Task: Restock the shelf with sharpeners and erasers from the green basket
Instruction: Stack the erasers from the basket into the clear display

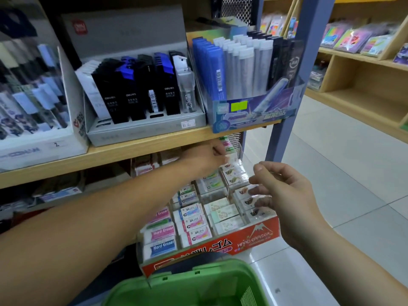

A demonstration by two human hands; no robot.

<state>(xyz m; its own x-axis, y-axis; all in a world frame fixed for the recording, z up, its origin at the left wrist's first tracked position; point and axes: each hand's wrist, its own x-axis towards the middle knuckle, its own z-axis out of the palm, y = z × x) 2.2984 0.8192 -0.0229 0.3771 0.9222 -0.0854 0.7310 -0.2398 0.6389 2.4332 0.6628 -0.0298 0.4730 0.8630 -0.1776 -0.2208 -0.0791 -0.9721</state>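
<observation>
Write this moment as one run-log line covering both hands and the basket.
left hand: at back of eraser display, grip blurred | right hand: loosely curled, empty, above display | green basket: foreground

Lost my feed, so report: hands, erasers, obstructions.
Left hand at back row of eraser display, grip blurred. Right hand loose, empty, over display. Upper shelf close overhead.

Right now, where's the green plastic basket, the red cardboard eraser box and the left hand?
Green plastic basket (220,272): head view, on its near rim.
Red cardboard eraser box (254,236): head view, on its front panel.
Left hand (205,157): head view, on the back of the hand.
</observation>
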